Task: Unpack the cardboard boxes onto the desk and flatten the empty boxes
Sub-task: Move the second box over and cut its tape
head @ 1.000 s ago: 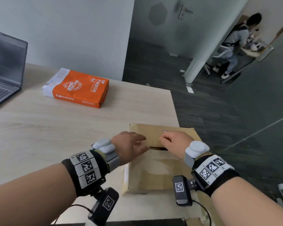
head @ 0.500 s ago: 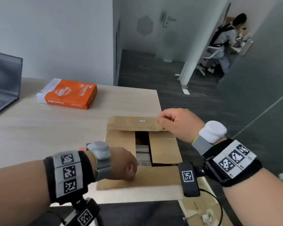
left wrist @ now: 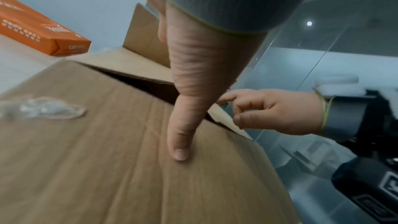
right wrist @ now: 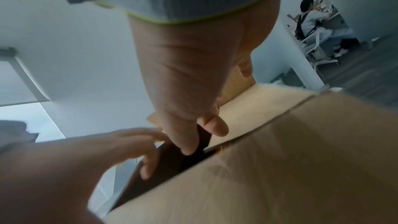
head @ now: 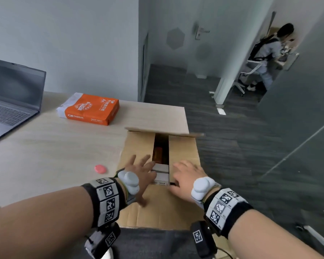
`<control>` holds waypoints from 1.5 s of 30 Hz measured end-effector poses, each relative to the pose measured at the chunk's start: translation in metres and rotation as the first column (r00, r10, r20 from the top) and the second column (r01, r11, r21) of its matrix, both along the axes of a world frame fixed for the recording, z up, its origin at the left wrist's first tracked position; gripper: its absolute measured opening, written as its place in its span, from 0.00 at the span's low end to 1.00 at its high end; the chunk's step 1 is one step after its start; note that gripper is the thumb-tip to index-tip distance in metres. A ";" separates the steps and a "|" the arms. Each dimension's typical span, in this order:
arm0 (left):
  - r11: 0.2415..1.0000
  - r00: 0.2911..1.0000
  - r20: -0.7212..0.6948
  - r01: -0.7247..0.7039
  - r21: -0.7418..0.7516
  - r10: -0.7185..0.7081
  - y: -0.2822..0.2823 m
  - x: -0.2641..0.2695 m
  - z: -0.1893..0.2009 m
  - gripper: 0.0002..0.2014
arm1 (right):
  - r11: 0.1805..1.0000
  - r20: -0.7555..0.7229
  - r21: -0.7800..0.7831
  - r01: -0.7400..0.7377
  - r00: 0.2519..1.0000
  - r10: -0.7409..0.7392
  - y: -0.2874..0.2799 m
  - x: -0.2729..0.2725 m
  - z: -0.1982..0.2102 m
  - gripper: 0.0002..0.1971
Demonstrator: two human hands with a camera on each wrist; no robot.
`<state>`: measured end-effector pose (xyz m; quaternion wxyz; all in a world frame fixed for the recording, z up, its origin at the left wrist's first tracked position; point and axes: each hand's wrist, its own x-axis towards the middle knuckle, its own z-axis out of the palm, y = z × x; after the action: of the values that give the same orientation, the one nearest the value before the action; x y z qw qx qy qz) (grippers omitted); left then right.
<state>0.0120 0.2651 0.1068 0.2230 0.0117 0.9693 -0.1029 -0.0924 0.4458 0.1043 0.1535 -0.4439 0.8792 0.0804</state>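
A brown cardboard box point(head: 138, 146) stands at the desk's point(head: 45, 150) near right corner with its outer flaps folded back. Between the two inner flaps a dark gap shows an orange item point(head: 158, 152) and white boxes point(head: 162, 171). My left hand point(head: 140, 165) lies on the left inner flap with fingers spread, and its thumb point(left wrist: 178, 149) presses on the cardboard. My right hand point(head: 185, 174) is on the right inner flap; its thumb point(right wrist: 189, 147) dips into the gap and a finger lies on top, pinching the flap's edge.
An orange ream of paper point(head: 90, 109) and an open laptop point(head: 9, 101) sit further back on the desk. A small pink object point(head: 100, 169) lies left of the box. Right of the desk are dark floor and a glass wall. A person point(head: 269, 51) sits far off.
The box was shut a second ago. Both hands then pulled the outer flaps apart, let them go, and moved onto the inner flaps at the gap.
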 end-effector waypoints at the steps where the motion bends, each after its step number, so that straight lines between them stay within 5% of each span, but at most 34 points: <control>1: 1.000 1.000 -0.015 -0.020 -0.008 0.020 -0.003 0.004 0.007 0.47 | 1.000 -0.036 -0.020 -0.009 0.999 0.008 0.003 -0.005 0.006 0.22; 4: 0.998 0.991 -0.130 -0.049 -0.048 0.043 -0.021 0.011 0.034 0.43 | 0.994 -0.088 -0.101 -0.043 0.995 0.035 0.010 -0.020 0.023 0.15; 9: 0.964 0.970 -0.129 -0.222 -0.148 0.204 -0.047 0.012 0.063 0.39 | 0.992 0.031 -0.007 -0.129 0.991 0.129 -0.002 -0.005 0.017 0.32; 15: 0.854 0.897 0.016 -0.414 -0.316 0.441 -0.060 0.028 0.042 0.61 | 0.992 -0.007 0.062 -0.113 0.994 0.114 -0.015 0.010 0.002 0.28; 20: 0.782 0.780 0.220 -0.615 0.099 0.586 -0.055 0.045 0.017 0.66 | 0.991 -0.303 0.081 -0.105 0.945 0.125 -0.008 -0.004 0.050 0.27; 22: 0.785 0.790 0.175 -0.609 0.110 0.588 -0.052 0.044 0.008 0.67 | 0.990 -0.342 0.137 0.012 0.939 0.036 0.004 -0.012 0.069 0.25; 24: 0.802 0.798 0.157 -0.595 0.047 0.582 -0.050 0.038 0.000 0.62 | 0.963 -0.232 0.224 0.152 0.968 -0.099 0.018 -0.026 0.067 0.27; 27: 0.844 0.832 0.155 -0.536 -0.028 0.533 -0.050 0.026 -0.003 0.47 | 0.910 0.090 0.338 0.238 0.955 -0.284 0.036 -0.037 0.033 0.47; 29: 0.860 0.845 0.166 -0.509 -0.035 0.508 -0.052 0.018 -0.004 0.41 | 0.886 0.147 0.387 0.256 0.931 -0.333 0.043 -0.031 0.012 0.56; 34: 0.865 0.855 0.142 -0.501 -0.029 0.499 -0.057 0.007 -0.014 0.30 | 0.925 0.133 0.278 0.259 0.943 -0.304 0.035 -0.021 -0.017 0.27; 38: 0.877 0.864 0.161 -0.481 -0.012 0.476 -0.068 0.004 -0.020 0.26 | 0.916 0.211 0.351 0.196 0.936 -0.281 0.032 -0.030 -0.013 0.29; 41: 0.891 0.875 0.228 -0.450 0.059 0.427 -0.080 0.008 -0.023 0.33 | 0.878 0.407 0.437 0.197 0.827 -0.388 0.021 -0.039 0.009 0.36; 43: 0.857 0.868 0.247 -0.480 0.189 0.431 -0.088 0.009 -0.019 0.39 | 0.904 0.493 0.353 0.243 0.773 -0.400 0.003 -0.048 0.017 0.36; 45: 0.756 0.829 0.232 -0.559 0.339 0.509 -0.095 0.005 -0.013 0.41 | 0.951 0.461 0.114 0.287 0.833 -0.306 -0.018 -0.060 0.015 0.30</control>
<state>0.0172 0.1697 0.0934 0.2963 -0.2148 0.9163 0.1625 -0.1527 0.4281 0.1191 0.3829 -0.3052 0.8711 -0.0374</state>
